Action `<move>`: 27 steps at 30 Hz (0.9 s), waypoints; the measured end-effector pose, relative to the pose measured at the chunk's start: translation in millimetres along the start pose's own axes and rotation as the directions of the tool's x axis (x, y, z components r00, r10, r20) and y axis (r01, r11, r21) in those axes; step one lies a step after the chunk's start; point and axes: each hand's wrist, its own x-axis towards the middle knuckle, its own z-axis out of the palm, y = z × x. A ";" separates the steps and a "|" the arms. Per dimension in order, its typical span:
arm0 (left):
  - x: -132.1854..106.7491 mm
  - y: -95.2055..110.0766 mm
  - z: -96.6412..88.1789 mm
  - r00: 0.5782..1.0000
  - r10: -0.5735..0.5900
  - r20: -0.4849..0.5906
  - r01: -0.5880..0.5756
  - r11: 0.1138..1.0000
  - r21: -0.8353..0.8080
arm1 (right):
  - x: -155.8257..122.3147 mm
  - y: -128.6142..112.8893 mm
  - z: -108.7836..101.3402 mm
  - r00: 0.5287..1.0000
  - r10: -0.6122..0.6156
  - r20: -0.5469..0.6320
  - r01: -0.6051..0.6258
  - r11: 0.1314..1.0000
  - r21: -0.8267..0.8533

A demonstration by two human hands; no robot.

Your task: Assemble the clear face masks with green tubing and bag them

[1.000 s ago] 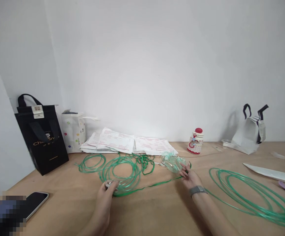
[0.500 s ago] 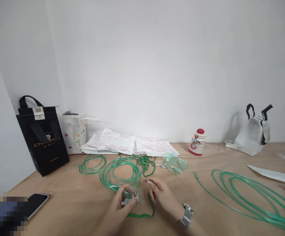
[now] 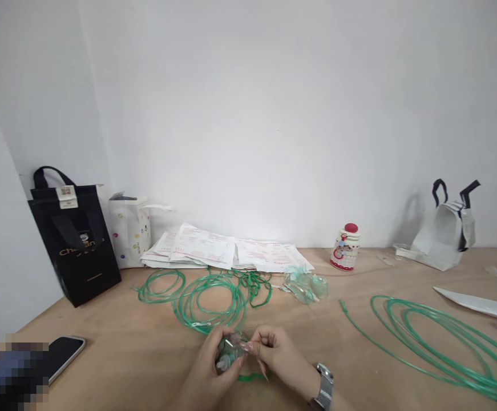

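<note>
Low in the middle of the head view, my left hand [image 3: 209, 365] is closed around a clear, green-tinted oxygen mask [image 3: 227, 349]. My right hand [image 3: 277, 351], with a metal watch on its wrist, pinches at the mask's right edge. Its fingertips seem to hold the green elastic strap [image 3: 250, 377], whose loop shows below the hands; the exact grip is partly hidden by the fingers. Just beyond lie coiled green oxygen tubing [image 3: 184, 311] and a small white clip-like piece [image 3: 201, 324].
Printed white packets [image 3: 205, 246] lie along the wall, with green straps [image 3: 259, 291] and more clear masks [image 3: 303, 285] before them. A larger tubing coil [image 3: 428, 337] is right. A black bag [image 3: 81, 245], a phone [image 3: 66, 354], a bottle [image 3: 346, 248] and a white bag [image 3: 436, 240] surround the work area.
My right hand has moved left and down to the mask, bringing the strap's end with it. The mask has turned slightly in my left hand, and less of the strap shows.
</note>
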 end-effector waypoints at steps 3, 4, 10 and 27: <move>-0.8 1.9 -1.3 0.998 0.047 0.035 -0.050 0.995 0.086 | -0.7 -3.1 -1.1 1.000 -0.001 0.012 0.000 0.999 0.035; -0.9 2.2 -1.4 0.997 0.059 0.043 -0.063 0.993 0.101 | -0.9 -4.0 -1.7 1.000 -0.002 0.015 0.001 0.999 0.045; -1.1 0.5 -0.2 0.999 0.022 0.027 -0.024 0.998 0.062 | -0.7 -5.2 -5.2 0.999 -0.010 0.043 0.006 0.996 0.084; -1.0 6.2 1.7 0.996 -0.026 0.083 0.031 0.998 -0.049 | -5.7 -1.3 0.4 0.994 -0.105 -0.004 0.104 0.991 -0.086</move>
